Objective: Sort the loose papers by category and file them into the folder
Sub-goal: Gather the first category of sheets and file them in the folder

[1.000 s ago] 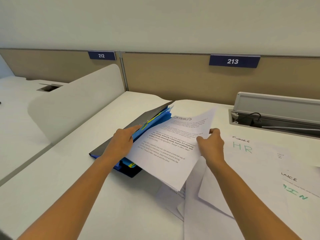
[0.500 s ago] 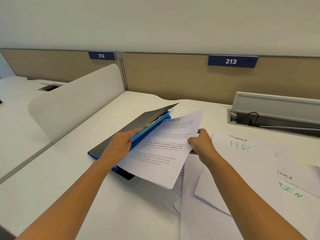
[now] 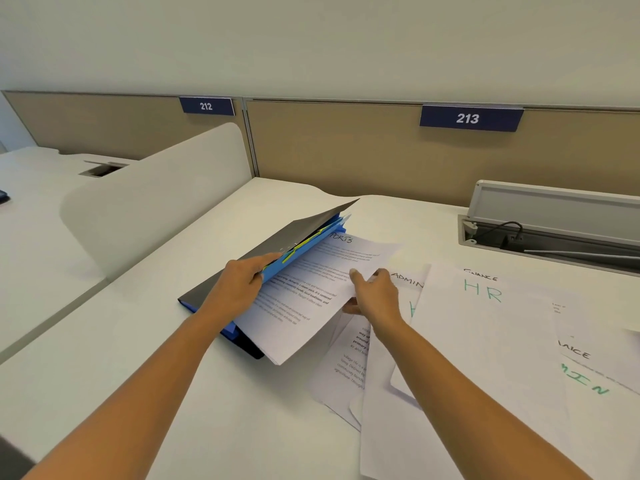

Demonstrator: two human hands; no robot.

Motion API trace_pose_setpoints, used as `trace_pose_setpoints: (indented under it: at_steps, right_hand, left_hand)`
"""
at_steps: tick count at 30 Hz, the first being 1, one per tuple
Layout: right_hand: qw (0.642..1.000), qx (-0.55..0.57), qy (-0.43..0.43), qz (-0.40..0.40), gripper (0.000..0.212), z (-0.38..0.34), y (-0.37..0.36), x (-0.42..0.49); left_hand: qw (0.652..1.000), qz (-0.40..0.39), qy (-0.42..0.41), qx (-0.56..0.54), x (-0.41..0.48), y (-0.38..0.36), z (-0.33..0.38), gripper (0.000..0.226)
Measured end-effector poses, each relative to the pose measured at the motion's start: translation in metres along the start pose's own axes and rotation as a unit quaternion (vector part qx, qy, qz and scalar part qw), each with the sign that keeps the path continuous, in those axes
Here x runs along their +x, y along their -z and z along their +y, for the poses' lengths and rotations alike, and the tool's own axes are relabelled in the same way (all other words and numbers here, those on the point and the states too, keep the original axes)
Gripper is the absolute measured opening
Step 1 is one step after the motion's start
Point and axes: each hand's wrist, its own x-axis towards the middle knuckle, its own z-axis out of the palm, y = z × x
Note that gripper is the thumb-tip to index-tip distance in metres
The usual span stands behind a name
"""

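Folder (image 3: 273, 251), dark grey card cover over bright blue inner dividers: centre of the frame, lying on the white desk top (image 3: 156, 368), cover raised part-way so that the folder gapes toward the right. Yellow-green index tabs (image 3: 301, 245) show along the divider edges.

Left hand (image 3: 239, 289): centre, fingers curled round the edge of the cover and dividers, holding the opening apart.

Right hand (image 3: 375, 296): just right of centre, thumb above and fingers below, pinching the right edge of the white printed sheets (image 3: 304, 306). These sheets carry a handwritten heading ending "PORTS"; their left edge lies inside the gap under the blue dividers, and the lower right part sticks out over the desk.

Loose papers, right half of the frame, overlapping on the desk:
- white sheet lettered "HR" in green (image 3: 485, 327), uppermost;
- white sheet headed "ADMIN" (image 3: 408, 282), partly under it;
- white sheet with green letters "MIN" (image 3: 588, 386), lower right;
- printed text page (image 3: 346, 372), below the right hand.

Grey cable trough with raised lid (image 3: 554, 206): right edge, a black cable (image 3: 512, 228) inside.

Beige partition panel (image 3: 346, 157): upper band, bearing navy number plates "212" (image 3: 206, 106) and "213" (image 3: 468, 118).

White curved side screen (image 3: 156, 202): left of the folder.
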Motion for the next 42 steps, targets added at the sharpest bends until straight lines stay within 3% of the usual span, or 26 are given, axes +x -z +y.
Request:
trace_pose_setpoints:
  at_steps: [2, 3, 5, 8, 11, 14, 18, 24, 28, 39, 42]
  right_hand:
    - [0.985, -0.138, 0.090, 0.053, 0.048, 0.010, 0.004, 0.002]
    - [0.960, -0.213, 0.163, 0.085, 0.047, 0.015, 0.006, 0.000]
    - [0.854, -0.371, 0.345, 0.121, 0.046, 0.025, 0.010, 0.000]
    - [0.678, -0.528, 0.510, 0.041, 0.057, 0.036, 0.010, 0.004]
    - [0.598, -0.590, 0.535, -0.086, 0.048, 0.039, 0.006, 0.006]
    - [0.612, -0.593, 0.487, -0.190, 0.045, 0.034, 0.001, 0.007]
    - [0.634, -0.580, 0.443, -0.256, 0.048, 0.025, -0.010, 0.008]
    - [0.650, -0.561, 0.439, -0.265, 0.053, 0.019, -0.031, 0.024]
    - [0.670, -0.557, 0.401, -0.283, 0.042, 0.026, -0.043, 0.027]
    - [0.657, -0.582, 0.389, -0.281, 0.042, 0.039, -0.046, 0.031]
    - [0.669, -0.561, 0.388, -0.296, 0.044, 0.040, -0.047, 0.033]
  left_hand:
    - [1.000, 0.003, 0.000, -0.001, 0.001, 0.000, 0.000, 0.047]
    - [1.000, 0.003, -0.001, -0.001, 0.001, 0.000, 0.000, 0.047]
    - [1.000, 0.004, -0.002, -0.003, 0.001, -0.001, -0.001, 0.046]
    - [1.000, 0.005, -0.004, 0.002, 0.000, -0.001, -0.001, 0.046]
    - [1.000, 0.004, 0.000, 0.005, -0.001, -0.001, 0.001, 0.046]
    - [1.000, 0.000, 0.003, 0.017, -0.002, -0.001, 0.003, 0.046]
    - [0.999, -0.007, 0.001, 0.032, -0.005, -0.001, 0.002, 0.045]
    - [0.998, -0.029, -0.003, 0.050, -0.012, 0.000, 0.005, 0.045]
    - [0.997, -0.045, 0.005, 0.063, -0.015, 0.002, 0.008, 0.045]
    - [0.994, -0.032, -0.019, 0.100, -0.016, -0.003, -0.003, 0.047]
    - [0.994, -0.023, -0.019, 0.106, -0.017, -0.003, -0.004, 0.047]
